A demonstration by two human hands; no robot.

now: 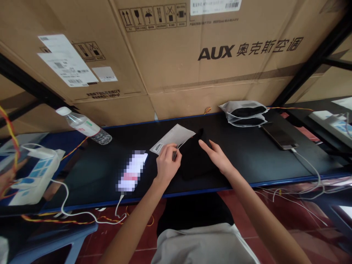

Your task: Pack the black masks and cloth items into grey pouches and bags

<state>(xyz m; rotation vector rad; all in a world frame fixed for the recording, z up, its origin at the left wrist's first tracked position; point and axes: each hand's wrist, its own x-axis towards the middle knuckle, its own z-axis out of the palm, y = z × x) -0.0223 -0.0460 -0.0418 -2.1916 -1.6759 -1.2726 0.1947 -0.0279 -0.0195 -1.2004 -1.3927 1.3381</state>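
My left hand (167,165) is curled over the lower edge of a frosted plastic bag (173,137), its thumb and fingers pinching that edge. A small dark patch shows between thumb and fingers; I cannot tell what it is. The bag carries a small printed label and lies tilted above the black tabletop. To its right, my right hand (217,156) grips a soft black cloth item (195,157) with thumb and fingers. The cloth blends into the dark table, so its outline is hard to make out, and its upper end sits beside the bag's open side.
Filled frosted bags (246,113) lie at the back right beside a charging phone (279,135). A lit phone (132,172) with a cable lies left of my hands. A water bottle (85,126) leans near the cardboard box (176,73). A power strip (35,176) stands far left.
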